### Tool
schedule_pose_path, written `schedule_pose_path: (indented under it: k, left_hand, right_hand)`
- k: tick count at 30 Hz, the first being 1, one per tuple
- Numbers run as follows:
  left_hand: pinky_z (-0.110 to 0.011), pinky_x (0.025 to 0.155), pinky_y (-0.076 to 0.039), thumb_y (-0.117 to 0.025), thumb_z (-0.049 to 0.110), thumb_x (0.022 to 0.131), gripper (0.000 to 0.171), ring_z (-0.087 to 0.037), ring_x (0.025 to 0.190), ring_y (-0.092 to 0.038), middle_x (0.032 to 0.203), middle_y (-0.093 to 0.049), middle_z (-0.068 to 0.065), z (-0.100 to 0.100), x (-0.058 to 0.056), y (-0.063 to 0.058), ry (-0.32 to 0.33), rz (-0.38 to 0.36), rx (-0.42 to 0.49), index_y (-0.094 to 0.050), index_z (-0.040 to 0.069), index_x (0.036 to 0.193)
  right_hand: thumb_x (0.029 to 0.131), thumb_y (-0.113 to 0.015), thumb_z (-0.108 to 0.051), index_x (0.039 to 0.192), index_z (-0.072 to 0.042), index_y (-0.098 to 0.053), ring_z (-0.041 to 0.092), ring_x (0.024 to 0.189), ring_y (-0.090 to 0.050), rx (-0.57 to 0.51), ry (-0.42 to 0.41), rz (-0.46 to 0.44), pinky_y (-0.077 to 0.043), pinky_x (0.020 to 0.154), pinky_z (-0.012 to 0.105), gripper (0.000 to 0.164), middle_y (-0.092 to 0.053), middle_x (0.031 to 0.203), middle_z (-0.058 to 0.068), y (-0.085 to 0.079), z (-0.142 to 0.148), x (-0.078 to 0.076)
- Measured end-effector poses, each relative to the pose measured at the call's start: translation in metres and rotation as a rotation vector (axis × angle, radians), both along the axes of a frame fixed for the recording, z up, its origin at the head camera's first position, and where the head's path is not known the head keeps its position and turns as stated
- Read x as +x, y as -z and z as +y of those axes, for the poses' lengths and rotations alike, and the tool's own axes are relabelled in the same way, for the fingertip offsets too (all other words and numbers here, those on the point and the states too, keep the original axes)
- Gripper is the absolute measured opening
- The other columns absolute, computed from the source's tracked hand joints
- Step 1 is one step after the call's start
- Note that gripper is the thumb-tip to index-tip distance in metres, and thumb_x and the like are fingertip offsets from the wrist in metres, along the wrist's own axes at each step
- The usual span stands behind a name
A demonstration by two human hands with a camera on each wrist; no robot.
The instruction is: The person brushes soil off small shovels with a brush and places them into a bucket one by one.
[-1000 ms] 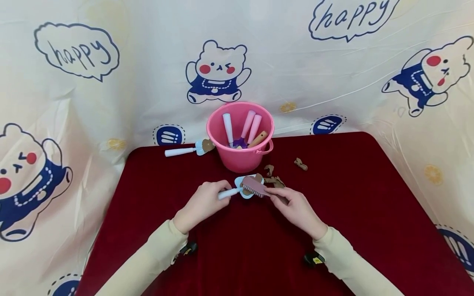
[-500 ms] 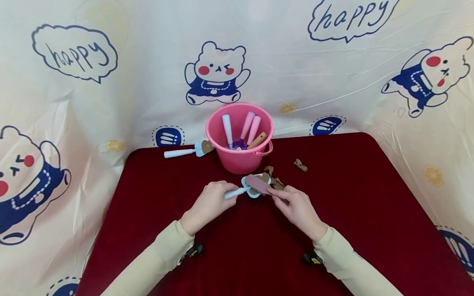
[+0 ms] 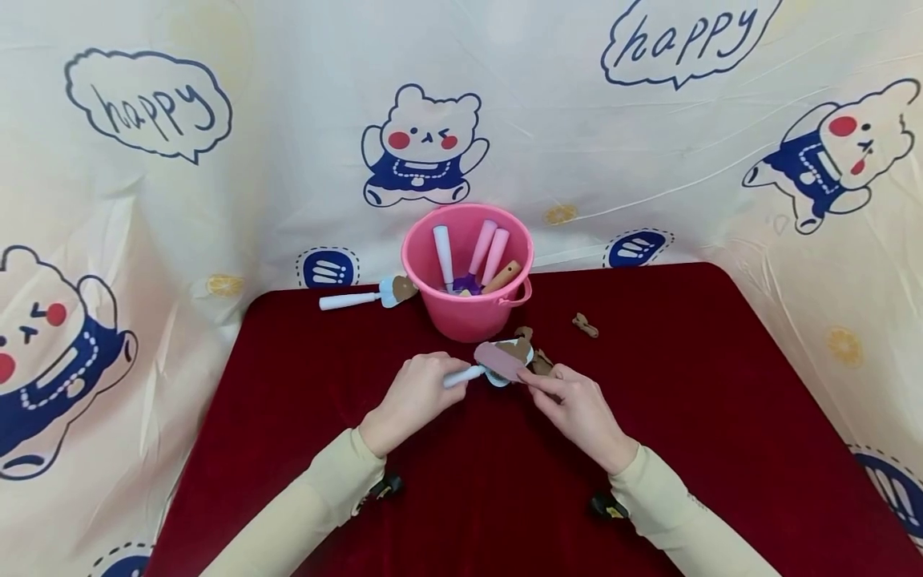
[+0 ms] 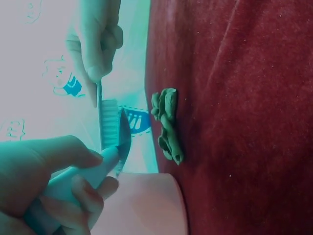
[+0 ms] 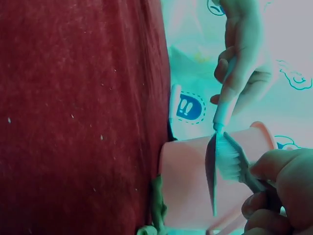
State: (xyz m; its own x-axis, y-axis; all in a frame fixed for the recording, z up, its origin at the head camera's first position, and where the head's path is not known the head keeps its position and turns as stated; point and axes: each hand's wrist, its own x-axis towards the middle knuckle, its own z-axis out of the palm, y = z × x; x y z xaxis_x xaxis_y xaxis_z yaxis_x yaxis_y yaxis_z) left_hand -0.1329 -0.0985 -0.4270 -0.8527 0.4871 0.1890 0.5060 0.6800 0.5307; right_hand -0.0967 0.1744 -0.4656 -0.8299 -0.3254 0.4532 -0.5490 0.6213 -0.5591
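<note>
My left hand [image 3: 414, 397] grips the pale blue handle of a small toy shovel [image 3: 461, 377], fingers wrapped round it in the left wrist view. Brown clay-like material [image 3: 517, 348] covers part of the shovel's blade, which is held up off the table. In my right hand [image 3: 586, 413] is a mauve brush [image 3: 496, 361], pinched by its handle with the index finger stretched along it. The brush lies over the blade; its bristles [image 5: 227, 159] meet the blade's face in the right wrist view. From above, the brush back hides the bristles and part of the blade.
Just beyond my hands stands a pink bucket [image 3: 469, 318] holding several handled tools. Left of it lies another pale blue shovel [image 3: 349, 301] with brown material on its blade. Brown crumpled pieces [image 3: 541, 363] lie behind the brush, and one lump [image 3: 586, 324] sits farther right.
My left hand and the shovel have shifted slightly right. The brush has moved a little right and tilted, so its bristles no longer show in the head view.
</note>
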Motion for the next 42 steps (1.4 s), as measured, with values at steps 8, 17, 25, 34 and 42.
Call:
schedule_pose_path:
  k: [8,17,25,34,42]
  left_hand:
    - [-0.022,0.057,-0.049,-0.079,0.008,0.089,0.016,-0.011,0.064,-0.056,0.085,-0.070,-0.002,-0.003,0.000,0.002,-0.029,0.011,0.000,-0.081,0.007,0.104]
    - [-0.021,0.058,-0.051,-0.079,0.007,0.089,0.017,-0.011,0.066,-0.060,0.087,-0.071,-0.004,-0.005,0.004,0.007,-0.035,0.025,0.028,-0.081,0.005,0.106]
    - [-0.022,0.059,-0.050,-0.077,0.007,0.089,0.017,-0.011,0.067,-0.059,0.087,-0.071,-0.003,-0.006,0.002,0.010,-0.035,0.027,0.044,-0.081,0.006,0.106]
    - [-0.022,0.059,-0.051,-0.078,0.006,0.088,0.017,-0.010,0.067,-0.060,0.087,-0.072,-0.002,-0.004,0.003,0.009,-0.029,0.036,0.037,-0.081,0.007,0.105]
    - [-0.022,0.061,-0.051,-0.077,0.006,0.089,0.018,-0.011,0.070,-0.062,0.089,-0.072,-0.004,-0.004,0.004,0.009,-0.025,0.020,0.055,-0.081,0.005,0.106]
  right_hand:
    - [0.090,-0.078,-0.001,0.126,-0.013,-0.076,-0.001,0.059,-0.034,0.002,0.024,0.017,-0.035,0.049,0.017,0.038,-0.049,0.074,-0.010,0.000,0.001,-0.003]
    - [0.091,-0.077,0.000,0.126,-0.014,-0.077,-0.001,0.060,-0.033,0.016,-0.005,0.011,-0.034,0.050,0.016,0.038,-0.047,0.073,-0.012,0.003,0.001,-0.003]
    - [0.090,-0.077,0.001,0.127,-0.013,-0.076,-0.002,0.060,-0.032,0.013,-0.006,0.031,-0.033,0.050,0.014,0.040,-0.048,0.075,-0.011,0.004,0.002,-0.005]
    - [0.091,-0.078,-0.003,0.127,-0.015,-0.076,-0.001,0.060,-0.035,0.017,-0.003,-0.017,-0.035,0.050,0.017,0.038,-0.049,0.075,-0.014,0.003,0.006,-0.002]
    - [0.089,-0.078,-0.003,0.127,-0.015,-0.076,-0.001,0.059,-0.033,0.049,-0.012,0.079,-0.033,0.050,0.013,0.040,-0.049,0.076,-0.011,0.004,0.003,0.001]
